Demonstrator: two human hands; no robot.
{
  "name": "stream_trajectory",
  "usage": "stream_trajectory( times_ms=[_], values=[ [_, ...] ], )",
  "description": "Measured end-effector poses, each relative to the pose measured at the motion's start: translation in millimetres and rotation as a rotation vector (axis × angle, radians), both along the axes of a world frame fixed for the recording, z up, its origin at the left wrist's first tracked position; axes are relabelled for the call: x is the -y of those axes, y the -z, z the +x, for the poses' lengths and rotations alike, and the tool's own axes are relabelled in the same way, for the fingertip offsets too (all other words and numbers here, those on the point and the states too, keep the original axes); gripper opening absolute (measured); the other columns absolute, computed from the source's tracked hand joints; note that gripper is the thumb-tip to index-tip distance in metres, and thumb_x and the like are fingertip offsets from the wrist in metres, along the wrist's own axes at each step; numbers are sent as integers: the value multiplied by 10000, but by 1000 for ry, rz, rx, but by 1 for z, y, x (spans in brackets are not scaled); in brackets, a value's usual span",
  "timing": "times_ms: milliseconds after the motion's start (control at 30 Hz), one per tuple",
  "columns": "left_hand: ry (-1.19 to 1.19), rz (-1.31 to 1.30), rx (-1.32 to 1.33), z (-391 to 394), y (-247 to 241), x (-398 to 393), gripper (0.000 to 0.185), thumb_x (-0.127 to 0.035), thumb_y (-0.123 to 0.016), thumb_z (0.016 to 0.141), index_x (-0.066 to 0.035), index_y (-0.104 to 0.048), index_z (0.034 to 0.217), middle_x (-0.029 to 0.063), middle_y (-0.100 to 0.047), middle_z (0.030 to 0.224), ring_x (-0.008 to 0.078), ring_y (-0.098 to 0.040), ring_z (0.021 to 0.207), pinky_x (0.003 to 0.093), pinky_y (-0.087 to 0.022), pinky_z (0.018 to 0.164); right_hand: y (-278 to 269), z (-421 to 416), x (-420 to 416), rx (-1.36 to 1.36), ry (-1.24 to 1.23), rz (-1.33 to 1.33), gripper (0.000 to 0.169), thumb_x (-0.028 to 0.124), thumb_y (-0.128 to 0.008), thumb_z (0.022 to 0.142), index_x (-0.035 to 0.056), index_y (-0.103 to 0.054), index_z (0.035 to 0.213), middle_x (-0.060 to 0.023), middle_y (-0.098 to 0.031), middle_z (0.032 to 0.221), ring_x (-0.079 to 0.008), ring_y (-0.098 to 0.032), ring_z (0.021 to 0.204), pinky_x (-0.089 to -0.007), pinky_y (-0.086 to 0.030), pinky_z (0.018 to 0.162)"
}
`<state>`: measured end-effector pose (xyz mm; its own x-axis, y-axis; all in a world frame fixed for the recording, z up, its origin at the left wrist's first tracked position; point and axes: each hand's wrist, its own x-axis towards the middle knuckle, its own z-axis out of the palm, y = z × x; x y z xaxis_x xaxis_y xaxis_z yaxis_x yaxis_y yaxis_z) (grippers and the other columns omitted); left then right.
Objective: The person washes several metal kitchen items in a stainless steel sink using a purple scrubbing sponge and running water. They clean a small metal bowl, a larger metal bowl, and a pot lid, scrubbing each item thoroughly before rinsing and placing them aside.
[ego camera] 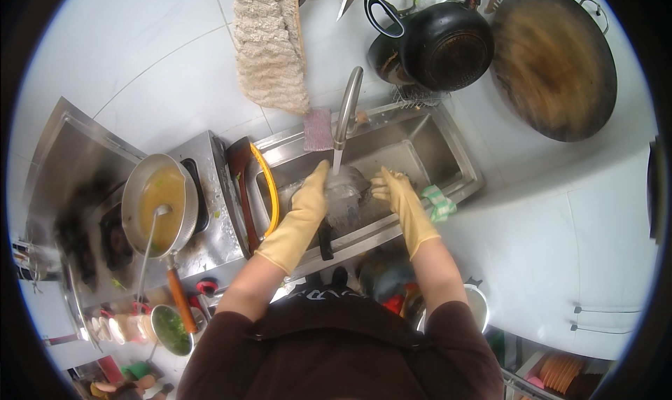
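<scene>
Both my hands wear pale yellow rubber gloves and reach into a stainless steel sink (pixel 446 137). My left hand (pixel 311 190) grips the left side of a wet metal pan (pixel 344 187). A black handle (pixel 325 241) sticks out over the front rim of the sink beside my left wrist; whether it belongs to the pan is unclear. Water runs from the curved faucet (pixel 349 103) onto the pan. My right hand (pixel 391 187) is just right of the pan, its fingers bent. Something dark shows behind those fingers, too hidden to name or to tell whether it is held.
A green-and-white striped cloth (pixel 440 203) lies on the sink's right rim. Left, a pot of broth (pixel 163 206) with a ladle (pixel 152 237) stands on the stove. Frying pans (pixel 449 45), a large wok (pixel 556 64) and a beige towel (pixel 270 43) hang on the wall.
</scene>
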<state>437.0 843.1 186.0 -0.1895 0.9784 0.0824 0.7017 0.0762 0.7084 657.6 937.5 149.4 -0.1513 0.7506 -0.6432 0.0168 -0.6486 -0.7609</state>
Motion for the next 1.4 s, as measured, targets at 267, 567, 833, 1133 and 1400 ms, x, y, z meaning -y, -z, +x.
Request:
stream_trajectory(
  times_ms=[267,567,833,1133,1400],
  values=[
    [-184,-565,370,6,-7,-27,482,-99,-473,902,-56,-351,1366,223,-579,1183,360,-599,1058,411,-502,880,-25,-38,-77,482,-217,362,360,364,-532,918,13,-605,953,-112,-666,832,-180,-616,624,-297,-516,563],
    [-247,-532,1353,-4,18,19,466,-220,-522,946,-76,-370,1362,179,-554,1226,302,-609,1047,399,-560,811,-36,-68,-129,709,-354,563,365,344,-466,901,25,-624,821,-85,-640,677,-177,-572,514,-312,-475,516],
    [-340,-990,1198,-15,-23,-15,433,-190,-488,942,8,-405,1318,207,-552,1212,346,-642,966,400,-578,732,-52,-68,-133,619,-529,425,338,280,-444,908,12,-634,831,-122,-644,646,-183,-586,493,-284,-482,465],
    [-267,-241,814,12,-5,0,392,-12,-532,908,-112,-532,1287,76,-589,1235,197,-552,1141,278,-426,960,-35,-77,-157,669,-650,744,344,275,-437,904,0,-627,824,-149,-650,673,-221,-604,518,-301,-494,475],
    [-146,168,158,6,-14,13,607,158,-393,737,-99,-552,1264,159,-597,1198,281,-571,1128,328,-419,994,-39,-83,-159,593,-465,463,344,329,-484,905,18,-622,855,-113,-663,746,-205,-611,555,-306,-512,539]
  ],
)
